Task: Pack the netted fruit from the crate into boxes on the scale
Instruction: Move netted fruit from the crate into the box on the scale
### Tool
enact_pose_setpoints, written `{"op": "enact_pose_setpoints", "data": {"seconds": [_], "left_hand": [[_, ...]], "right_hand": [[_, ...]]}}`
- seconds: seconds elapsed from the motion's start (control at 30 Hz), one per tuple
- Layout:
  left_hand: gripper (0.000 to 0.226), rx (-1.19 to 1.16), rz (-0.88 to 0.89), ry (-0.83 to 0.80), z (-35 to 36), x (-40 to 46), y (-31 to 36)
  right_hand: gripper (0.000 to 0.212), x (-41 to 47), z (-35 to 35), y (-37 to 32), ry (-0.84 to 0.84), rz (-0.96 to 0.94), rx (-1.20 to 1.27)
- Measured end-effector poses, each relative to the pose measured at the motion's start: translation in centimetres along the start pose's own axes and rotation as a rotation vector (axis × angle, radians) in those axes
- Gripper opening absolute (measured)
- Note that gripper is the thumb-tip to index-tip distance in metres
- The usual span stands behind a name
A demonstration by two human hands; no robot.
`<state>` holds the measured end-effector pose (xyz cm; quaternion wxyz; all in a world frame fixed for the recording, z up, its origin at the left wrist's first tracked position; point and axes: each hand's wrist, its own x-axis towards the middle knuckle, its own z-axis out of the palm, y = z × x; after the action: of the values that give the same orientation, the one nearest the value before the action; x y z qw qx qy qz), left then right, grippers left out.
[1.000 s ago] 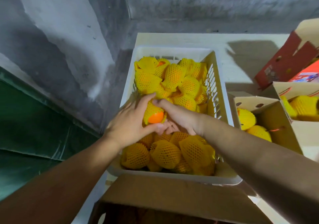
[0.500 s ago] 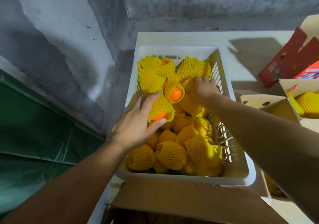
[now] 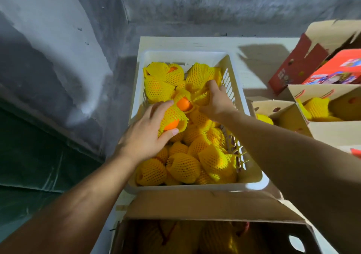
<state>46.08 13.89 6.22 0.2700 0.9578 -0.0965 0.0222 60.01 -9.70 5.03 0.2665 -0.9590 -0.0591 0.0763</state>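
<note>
A white plastic crate [image 3: 252,177] on a pale table holds several oranges in yellow foam nets. My left hand [image 3: 144,134] grips one netted orange [image 3: 172,118] at the crate's middle left, thumb under it and fingers over it. My right hand [image 3: 216,102] reaches deeper into the crate and curls its fingers round another netted fruit [image 3: 202,99] near the right wall. A bare orange patch [image 3: 183,104] shows between the two hands. Open cardboard boxes [image 3: 285,109] at the right hold a few netted fruit [image 3: 316,107]. No scale is visible.
A brown cardboard box [image 3: 205,205] stands open right in front of me, below the crate. A red printed box [image 3: 336,68] and a raised flap sit at the far right. A grey concrete wall is behind, with a green sheet at the left.
My right hand has closed round a netted fruit by the crate's right wall. My left hand keeps its orange and has lifted it slightly toward the crate's middle.
</note>
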Motion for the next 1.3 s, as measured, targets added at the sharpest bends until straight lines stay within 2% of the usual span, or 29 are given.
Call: {"op": "enact_pose_setpoints", "data": {"seconds": [0.07,0.17,0.37,0.47,0.63,0.73,0.8,0.87,0.97,1.07,1.13,1.23,1.3], "left_hand": [[0.073,-0.02,0.033,0.013,0.1,-0.1,0.1],[0.07,-0.059,0.012,0.039,0.0,-0.2,0.2],[0.065,-0.289,0.083,0.137,-1.9,-3.8,3.0],[0.056,-0.302,0.127,0.234,-4.3,-7.1,6.7],[0.054,-0.357,0.005,0.362,-7.9,-14.6,14.3],[0.038,-0.582,-0.022,0.375,-7.0,-20.2,17.8],[0.032,-0.675,-0.15,0.401,-5.5,-23.1,18.4],[0.028,-0.638,-0.286,0.35,-4.0,-24.7,17.6],[0.041,-0.36,-0.252,0.206,-3.5,-25.8,16.2],[0.044,-0.151,-0.192,0.101,-3.6,-26.2,16.7],[0.057,-0.12,-0.2,0.063,-3.8,-26.8,18.0],[0.052,-0.296,-0.207,0.196,-4.6,-28.0,19.7],[0.052,-0.454,-0.182,0.18,-5.1,-29.9,20.8]], "right_hand": [[0.071,-3.0,-1.4,-0.6,-0.001,-0.085,0.012],[0.071,-6.9,-2.9,-2.6,-0.054,-0.193,0.036],[0.077,-15.8,-5.7,-6.2,-0.188,-0.344,0.119],[0.066,-20.2,-7.7,-7.8,-0.112,-0.434,0.213],[0.049,-28.9,-10.9,-9.1,0.021,-0.509,0.456],[0.043,-34.2,-11.5,-7.7,-0.009,-0.458,0.662],[0.039,-37.2,-11.0,-6.2,-0.033,-0.318,0.849],[0.039,-39.4,-10.0,-4.7,-0.015,-0.144,0.94],[0.046,-41.4,-9.3,-3.9,0.028,0.002,0.949],[0.048,-43.1,-9.4,-3.9,0.006,0.023,0.974],[0.046,-44.2,-9.2,-4.0,-0.009,0.005,0.963],[0.041,-45.8,-8.9,-4.4,-0.047,-0.037,1.002],[0.047,-46.7,-8.4,-4.8,-0.131,-0.073,1.037]]}}
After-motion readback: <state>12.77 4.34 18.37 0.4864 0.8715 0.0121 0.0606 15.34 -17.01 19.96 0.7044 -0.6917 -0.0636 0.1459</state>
